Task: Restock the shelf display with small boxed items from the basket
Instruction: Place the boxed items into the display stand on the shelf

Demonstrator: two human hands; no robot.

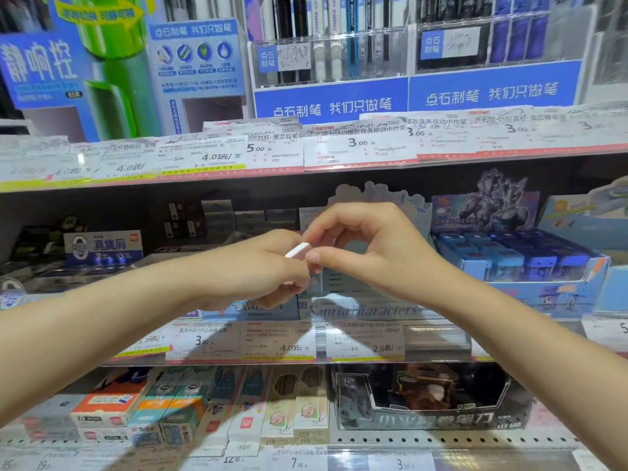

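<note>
In front of the middle shelf (339, 360), one small white flat rectangular box (298, 250), smooth-sided, held between two hands. Left hand (261, 270) curled round its lower end; right hand (370, 249) pinches the upper end, thumb and forefinger. Behind: one blue cardboard display tray (574, 266) of glossy blue boxes.

small white box (298, 250), tilted, pinched before middle shelf (441, 348)

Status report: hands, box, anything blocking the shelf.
Left hand and right hand both pinch a small white box. Box held in front of middle shelf. Nothing blocking.
</note>
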